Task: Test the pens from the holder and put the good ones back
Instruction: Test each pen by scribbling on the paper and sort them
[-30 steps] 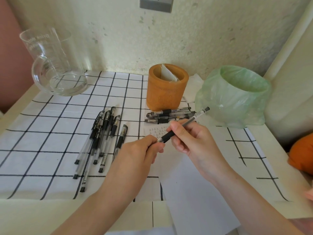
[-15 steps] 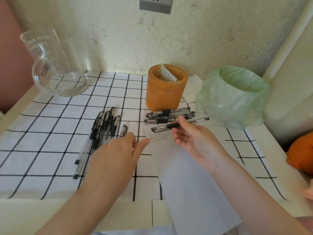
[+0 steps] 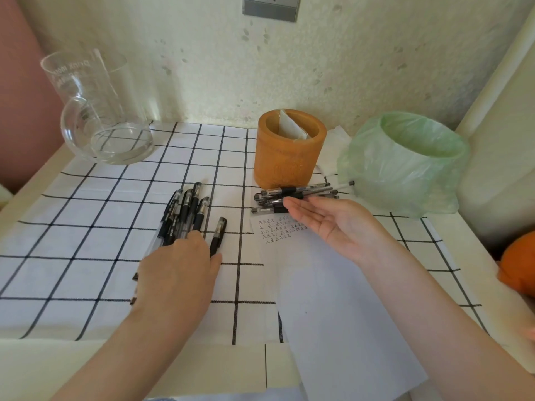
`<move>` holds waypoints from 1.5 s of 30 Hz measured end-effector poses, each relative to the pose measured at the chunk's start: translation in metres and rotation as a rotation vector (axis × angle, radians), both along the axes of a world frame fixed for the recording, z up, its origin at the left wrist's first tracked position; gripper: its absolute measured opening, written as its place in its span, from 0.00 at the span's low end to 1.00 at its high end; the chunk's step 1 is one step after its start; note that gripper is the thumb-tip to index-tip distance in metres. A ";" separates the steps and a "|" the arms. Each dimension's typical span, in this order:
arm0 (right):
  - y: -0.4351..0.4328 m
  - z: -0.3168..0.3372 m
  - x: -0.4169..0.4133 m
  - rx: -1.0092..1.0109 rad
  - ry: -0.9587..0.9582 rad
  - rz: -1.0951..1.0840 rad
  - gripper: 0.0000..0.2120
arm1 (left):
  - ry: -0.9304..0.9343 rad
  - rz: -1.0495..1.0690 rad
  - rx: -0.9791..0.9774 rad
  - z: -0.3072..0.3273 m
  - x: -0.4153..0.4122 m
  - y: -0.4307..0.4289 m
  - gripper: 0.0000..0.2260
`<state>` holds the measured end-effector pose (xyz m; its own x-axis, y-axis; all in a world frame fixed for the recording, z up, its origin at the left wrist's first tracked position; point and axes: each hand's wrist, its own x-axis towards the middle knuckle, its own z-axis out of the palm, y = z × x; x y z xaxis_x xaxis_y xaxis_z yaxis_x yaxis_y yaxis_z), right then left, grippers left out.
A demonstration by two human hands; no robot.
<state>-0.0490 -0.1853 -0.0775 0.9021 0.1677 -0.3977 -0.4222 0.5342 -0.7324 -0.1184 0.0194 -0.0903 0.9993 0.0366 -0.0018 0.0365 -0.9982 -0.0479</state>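
Between tests, the right hand [image 3: 333, 224] lies open and empty beside the tested pens [image 3: 295, 195], while the left hand [image 3: 179, 267], fingers spread flat, settles on the untested pens [image 3: 185, 215], where the next move is likely pinching one free.

Our left hand [image 3: 176, 273] covered the bottom ends of the pens on the left [image 3: 185, 211]. The small marks on the paper [image 3: 333, 299] were too tiny to read. An orange thing [image 3: 518, 264] was cut off by the right edge.
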 end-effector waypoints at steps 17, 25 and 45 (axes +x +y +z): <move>0.019 -0.003 -0.036 -1.090 -1.017 0.356 0.27 | 0.470 0.068 -1.624 0.035 -0.002 -0.020 0.13; 0.017 -0.001 -0.042 -1.028 -0.779 0.230 0.04 | 0.125 -0.060 -1.249 0.024 -0.003 -0.020 0.14; 0.021 0.014 -0.046 -0.504 -0.482 0.281 0.12 | 0.157 -0.337 -1.204 0.018 -0.011 -0.033 0.10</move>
<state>-0.0954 -0.1643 -0.0635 0.9458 0.3193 -0.0591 -0.0641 0.0051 -0.9979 -0.1293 -0.0137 -0.0725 0.9447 -0.3271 0.0245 -0.1520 -0.3705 0.9163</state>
